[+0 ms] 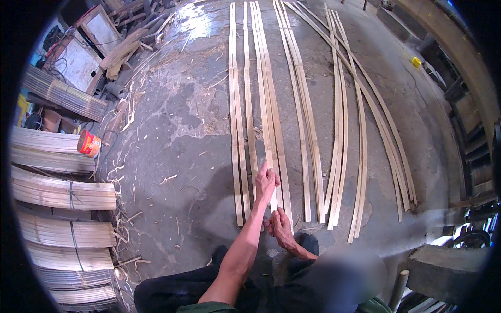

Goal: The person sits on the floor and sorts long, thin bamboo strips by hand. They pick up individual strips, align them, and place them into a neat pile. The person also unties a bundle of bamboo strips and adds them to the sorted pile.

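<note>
A long pale strip of wood or bamboo is held above the floor, in front of the person. It is gripped by the left hand, and its near end is pinched by the right hand. On both sides, similar strips are laid lengthwise. Farther left, tied bundles are stacked, with a red-orange tub beside them.

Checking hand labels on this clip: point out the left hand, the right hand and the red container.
Left hand (266, 183): head view, back of the hand.
Right hand (282, 228): head view, back of the hand.
Red container (89, 145): head view, middle of its side.
</note>
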`<control>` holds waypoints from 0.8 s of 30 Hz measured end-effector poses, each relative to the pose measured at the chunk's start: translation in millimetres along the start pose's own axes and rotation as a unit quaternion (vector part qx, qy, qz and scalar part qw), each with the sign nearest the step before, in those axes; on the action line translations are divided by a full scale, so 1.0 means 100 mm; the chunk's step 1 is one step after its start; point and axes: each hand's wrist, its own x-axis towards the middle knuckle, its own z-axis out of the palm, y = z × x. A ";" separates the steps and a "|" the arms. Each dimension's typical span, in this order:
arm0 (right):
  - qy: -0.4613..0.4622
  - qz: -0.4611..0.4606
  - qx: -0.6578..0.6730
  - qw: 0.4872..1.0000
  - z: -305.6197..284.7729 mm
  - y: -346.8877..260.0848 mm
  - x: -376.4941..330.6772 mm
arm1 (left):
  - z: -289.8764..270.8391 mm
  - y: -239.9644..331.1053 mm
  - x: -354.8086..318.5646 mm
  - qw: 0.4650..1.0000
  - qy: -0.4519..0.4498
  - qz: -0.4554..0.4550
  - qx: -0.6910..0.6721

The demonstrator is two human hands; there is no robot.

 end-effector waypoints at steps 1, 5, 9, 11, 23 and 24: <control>0.003 0.009 0.002 1.000 0.01 -0.01 0.01 | 0.00 0.00 0.01 1.000 0.001 -0.015 0.005; 0.004 0.005 -0.038 0.999 0.00 0.14 0.09 | -0.05 -0.06 0.00 1.000 0.009 -0.022 -0.004; 0.040 -0.044 -0.227 0.972 -0.04 0.03 -0.01 | -0.04 -0.10 0.00 0.997 0.015 -0.022 0.070; 0.009 -0.039 -0.311 0.950 -0.20 0.09 0.02 | 0.00 -0.11 0.00 0.994 0.003 -0.031 0.108; 0.006 -0.181 -0.509 0.842 -0.30 0.00 0.14 | -0.01 -0.03 -0.03 0.815 0.012 0.043 0.578; 0.004 -0.169 -0.525 0.834 -0.32 0.02 0.15 | -0.02 -0.02 -0.03 0.816 0.010 0.044 0.576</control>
